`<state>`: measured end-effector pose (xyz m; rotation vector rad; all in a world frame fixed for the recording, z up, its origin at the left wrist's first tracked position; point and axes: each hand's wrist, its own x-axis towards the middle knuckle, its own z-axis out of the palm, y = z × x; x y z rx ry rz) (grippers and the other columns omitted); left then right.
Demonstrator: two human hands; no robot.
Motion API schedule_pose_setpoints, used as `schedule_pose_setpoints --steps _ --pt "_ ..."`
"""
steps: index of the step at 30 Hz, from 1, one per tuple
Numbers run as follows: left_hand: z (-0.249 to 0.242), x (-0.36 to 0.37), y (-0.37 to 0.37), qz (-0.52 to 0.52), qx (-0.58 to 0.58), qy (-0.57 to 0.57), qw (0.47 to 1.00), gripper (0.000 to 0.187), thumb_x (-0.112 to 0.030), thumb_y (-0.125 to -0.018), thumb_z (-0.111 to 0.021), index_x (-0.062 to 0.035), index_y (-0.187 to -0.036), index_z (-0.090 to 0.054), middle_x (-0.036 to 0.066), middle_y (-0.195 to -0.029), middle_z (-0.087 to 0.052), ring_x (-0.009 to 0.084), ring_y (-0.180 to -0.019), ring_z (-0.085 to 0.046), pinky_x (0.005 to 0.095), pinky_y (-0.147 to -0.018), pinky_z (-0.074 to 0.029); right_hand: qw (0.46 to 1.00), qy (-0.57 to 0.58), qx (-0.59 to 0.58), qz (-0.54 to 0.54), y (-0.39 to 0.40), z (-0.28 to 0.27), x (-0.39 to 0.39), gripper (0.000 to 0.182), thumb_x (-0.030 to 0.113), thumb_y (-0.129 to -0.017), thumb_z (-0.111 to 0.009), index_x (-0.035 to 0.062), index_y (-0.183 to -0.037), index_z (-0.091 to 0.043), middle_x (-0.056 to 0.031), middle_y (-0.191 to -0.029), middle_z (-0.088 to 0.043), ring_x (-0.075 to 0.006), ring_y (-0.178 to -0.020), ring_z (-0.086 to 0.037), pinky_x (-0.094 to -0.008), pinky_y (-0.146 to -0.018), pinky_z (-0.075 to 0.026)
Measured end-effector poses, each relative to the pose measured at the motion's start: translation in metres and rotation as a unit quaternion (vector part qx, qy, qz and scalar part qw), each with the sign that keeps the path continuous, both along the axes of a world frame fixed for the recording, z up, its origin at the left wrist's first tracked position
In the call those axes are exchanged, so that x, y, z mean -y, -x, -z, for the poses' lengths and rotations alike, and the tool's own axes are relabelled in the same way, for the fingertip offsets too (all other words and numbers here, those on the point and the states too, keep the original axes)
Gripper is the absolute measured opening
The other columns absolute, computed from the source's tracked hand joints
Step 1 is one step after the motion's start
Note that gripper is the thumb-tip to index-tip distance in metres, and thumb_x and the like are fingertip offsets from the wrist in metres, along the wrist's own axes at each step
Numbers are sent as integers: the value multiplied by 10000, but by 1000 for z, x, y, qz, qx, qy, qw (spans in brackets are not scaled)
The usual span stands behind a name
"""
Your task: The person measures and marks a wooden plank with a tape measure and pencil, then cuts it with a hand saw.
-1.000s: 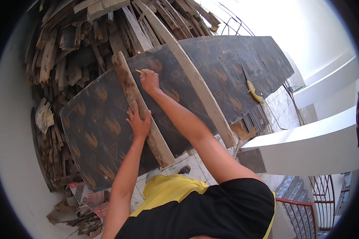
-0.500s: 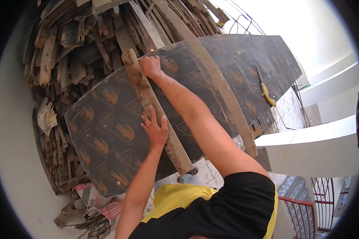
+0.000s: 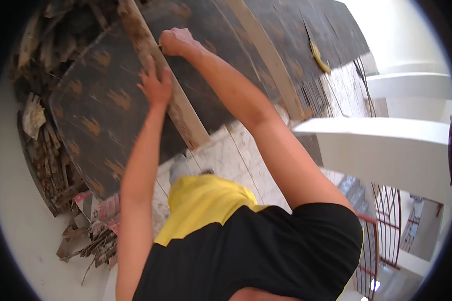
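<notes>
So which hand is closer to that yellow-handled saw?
The right hand: it's curled at the edge of the plank, across the pale board from the saw. The left hand, spread on the plank, is farther left, so farther from the saw.

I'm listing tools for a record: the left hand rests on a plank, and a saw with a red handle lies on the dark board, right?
One slip: the head view shows the saw has a yellow handle. The left hand does rest on a plank, and the saw lies on the dark board.
</notes>
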<state>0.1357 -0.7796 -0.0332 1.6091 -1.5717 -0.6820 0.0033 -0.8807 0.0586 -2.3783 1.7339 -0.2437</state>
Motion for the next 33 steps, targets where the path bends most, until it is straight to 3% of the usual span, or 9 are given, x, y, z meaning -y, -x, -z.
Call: schedule_pose_setpoints --steps 7,10,12,14,17,22,26,29,33 --pt "-1 5 -4 16 16 -6 1000 766 -548 -925 -537 -212 -1571 -299 295 -1506 -372 449 -1429 -310 689 -1144 -107 996 -49 -23 -65 48 15 -311 115 119 -745 -592 104 -633 -614 -128 -598 -617 -331 -571 -613 -480 -731 -404" --pt "8 10 -8 29 -12 35 999 775 -557 -924 -538 -202 -1570 -299 230 -1502 -417 414 -1408 -358 692 -1140 -107 962 -237 -84 -103 72 10 -404 89 103 -770 -605 95 -689 -639 -148 -664 -638 -337 -645 -647 -519 -724 -440" --pt "9 12 -6 29 5 36 999 779 -554 -923 -540 -200 -1572 -294 228 -1505 -416 413 -1408 -361 694 -1138 -111 972 -219 -57 -61 86 1 -409 68 87 -768 -600 77 -731 -656 -156 -688 -648 -348 -676 -656 -518 -711 -456" --pt "2 10 -6 36 -1 31 999 785 -539 -919 -547 -203 -1576 -279 234 -1501 -417 420 -1402 -369 688 -1135 -138 980 -193 -37 -34 93 -13 -391 79 70 -766 -596 60 -773 -673 -163 -712 -658 -359 -706 -664 -518 -698 -473" --pt "5 10 -6 27 13 33 999 780 -521 -925 -542 -205 -1580 -260 277 -1492 -399 445 -1396 -362 682 -1135 -163 988 34 141 50 80 -41 -319 132 49 -790 -581 8 -854 -690 -181 -763 -680 -365 -770 -681 -479 -711 -503" --pt "-12 -5 0 -2 25 2 1000 770 -492 -928 -539 -199 -1581 -256 311 -1481 -378 462 -1413 -321 683 -1143 -142 865 45 481 138 32 -54 -164 232 99 -917 -532 2 -1065 -683 -207 -896 -711 -388 -861 -687 -461 -785 -533" --pt "-17 -8 0 5 3 -9 1000 763 -462 -926 -552 -188 -1578 -265 348 -1508 -315 505 -1437 -250 653 -1163 -126 854 53 492 160 -8 -16 -16 261 133 -944 -519 49 -1133 -678 -208 -945 -713 -386 -892 -688 -474 -818 -528" --pt "-14 -6 -1 -5 15 -21 1000 752 -451 -932 -551 -190 -1578 -268 361 -1511 -295 516 -1435 -244 634 -1172 -123 916 144 350 136 -27 22 87 279 153 -950 -519 37 -1138 -689 -190 -881 -718 -373 -807 -712 -441 -780 -555" --pt "-18 -8 -1 -2 12 -45 999 732 -441 -942 -547 -203 -1578 -273 358 -1525 -273 522 -1442 -225 619 -1177 -116 964 139 170 152 -40 40 169 264 245 -926 -535 149 -1061 -741 -227 -972 -703 -462 -944 -654 -526 -844 -522"
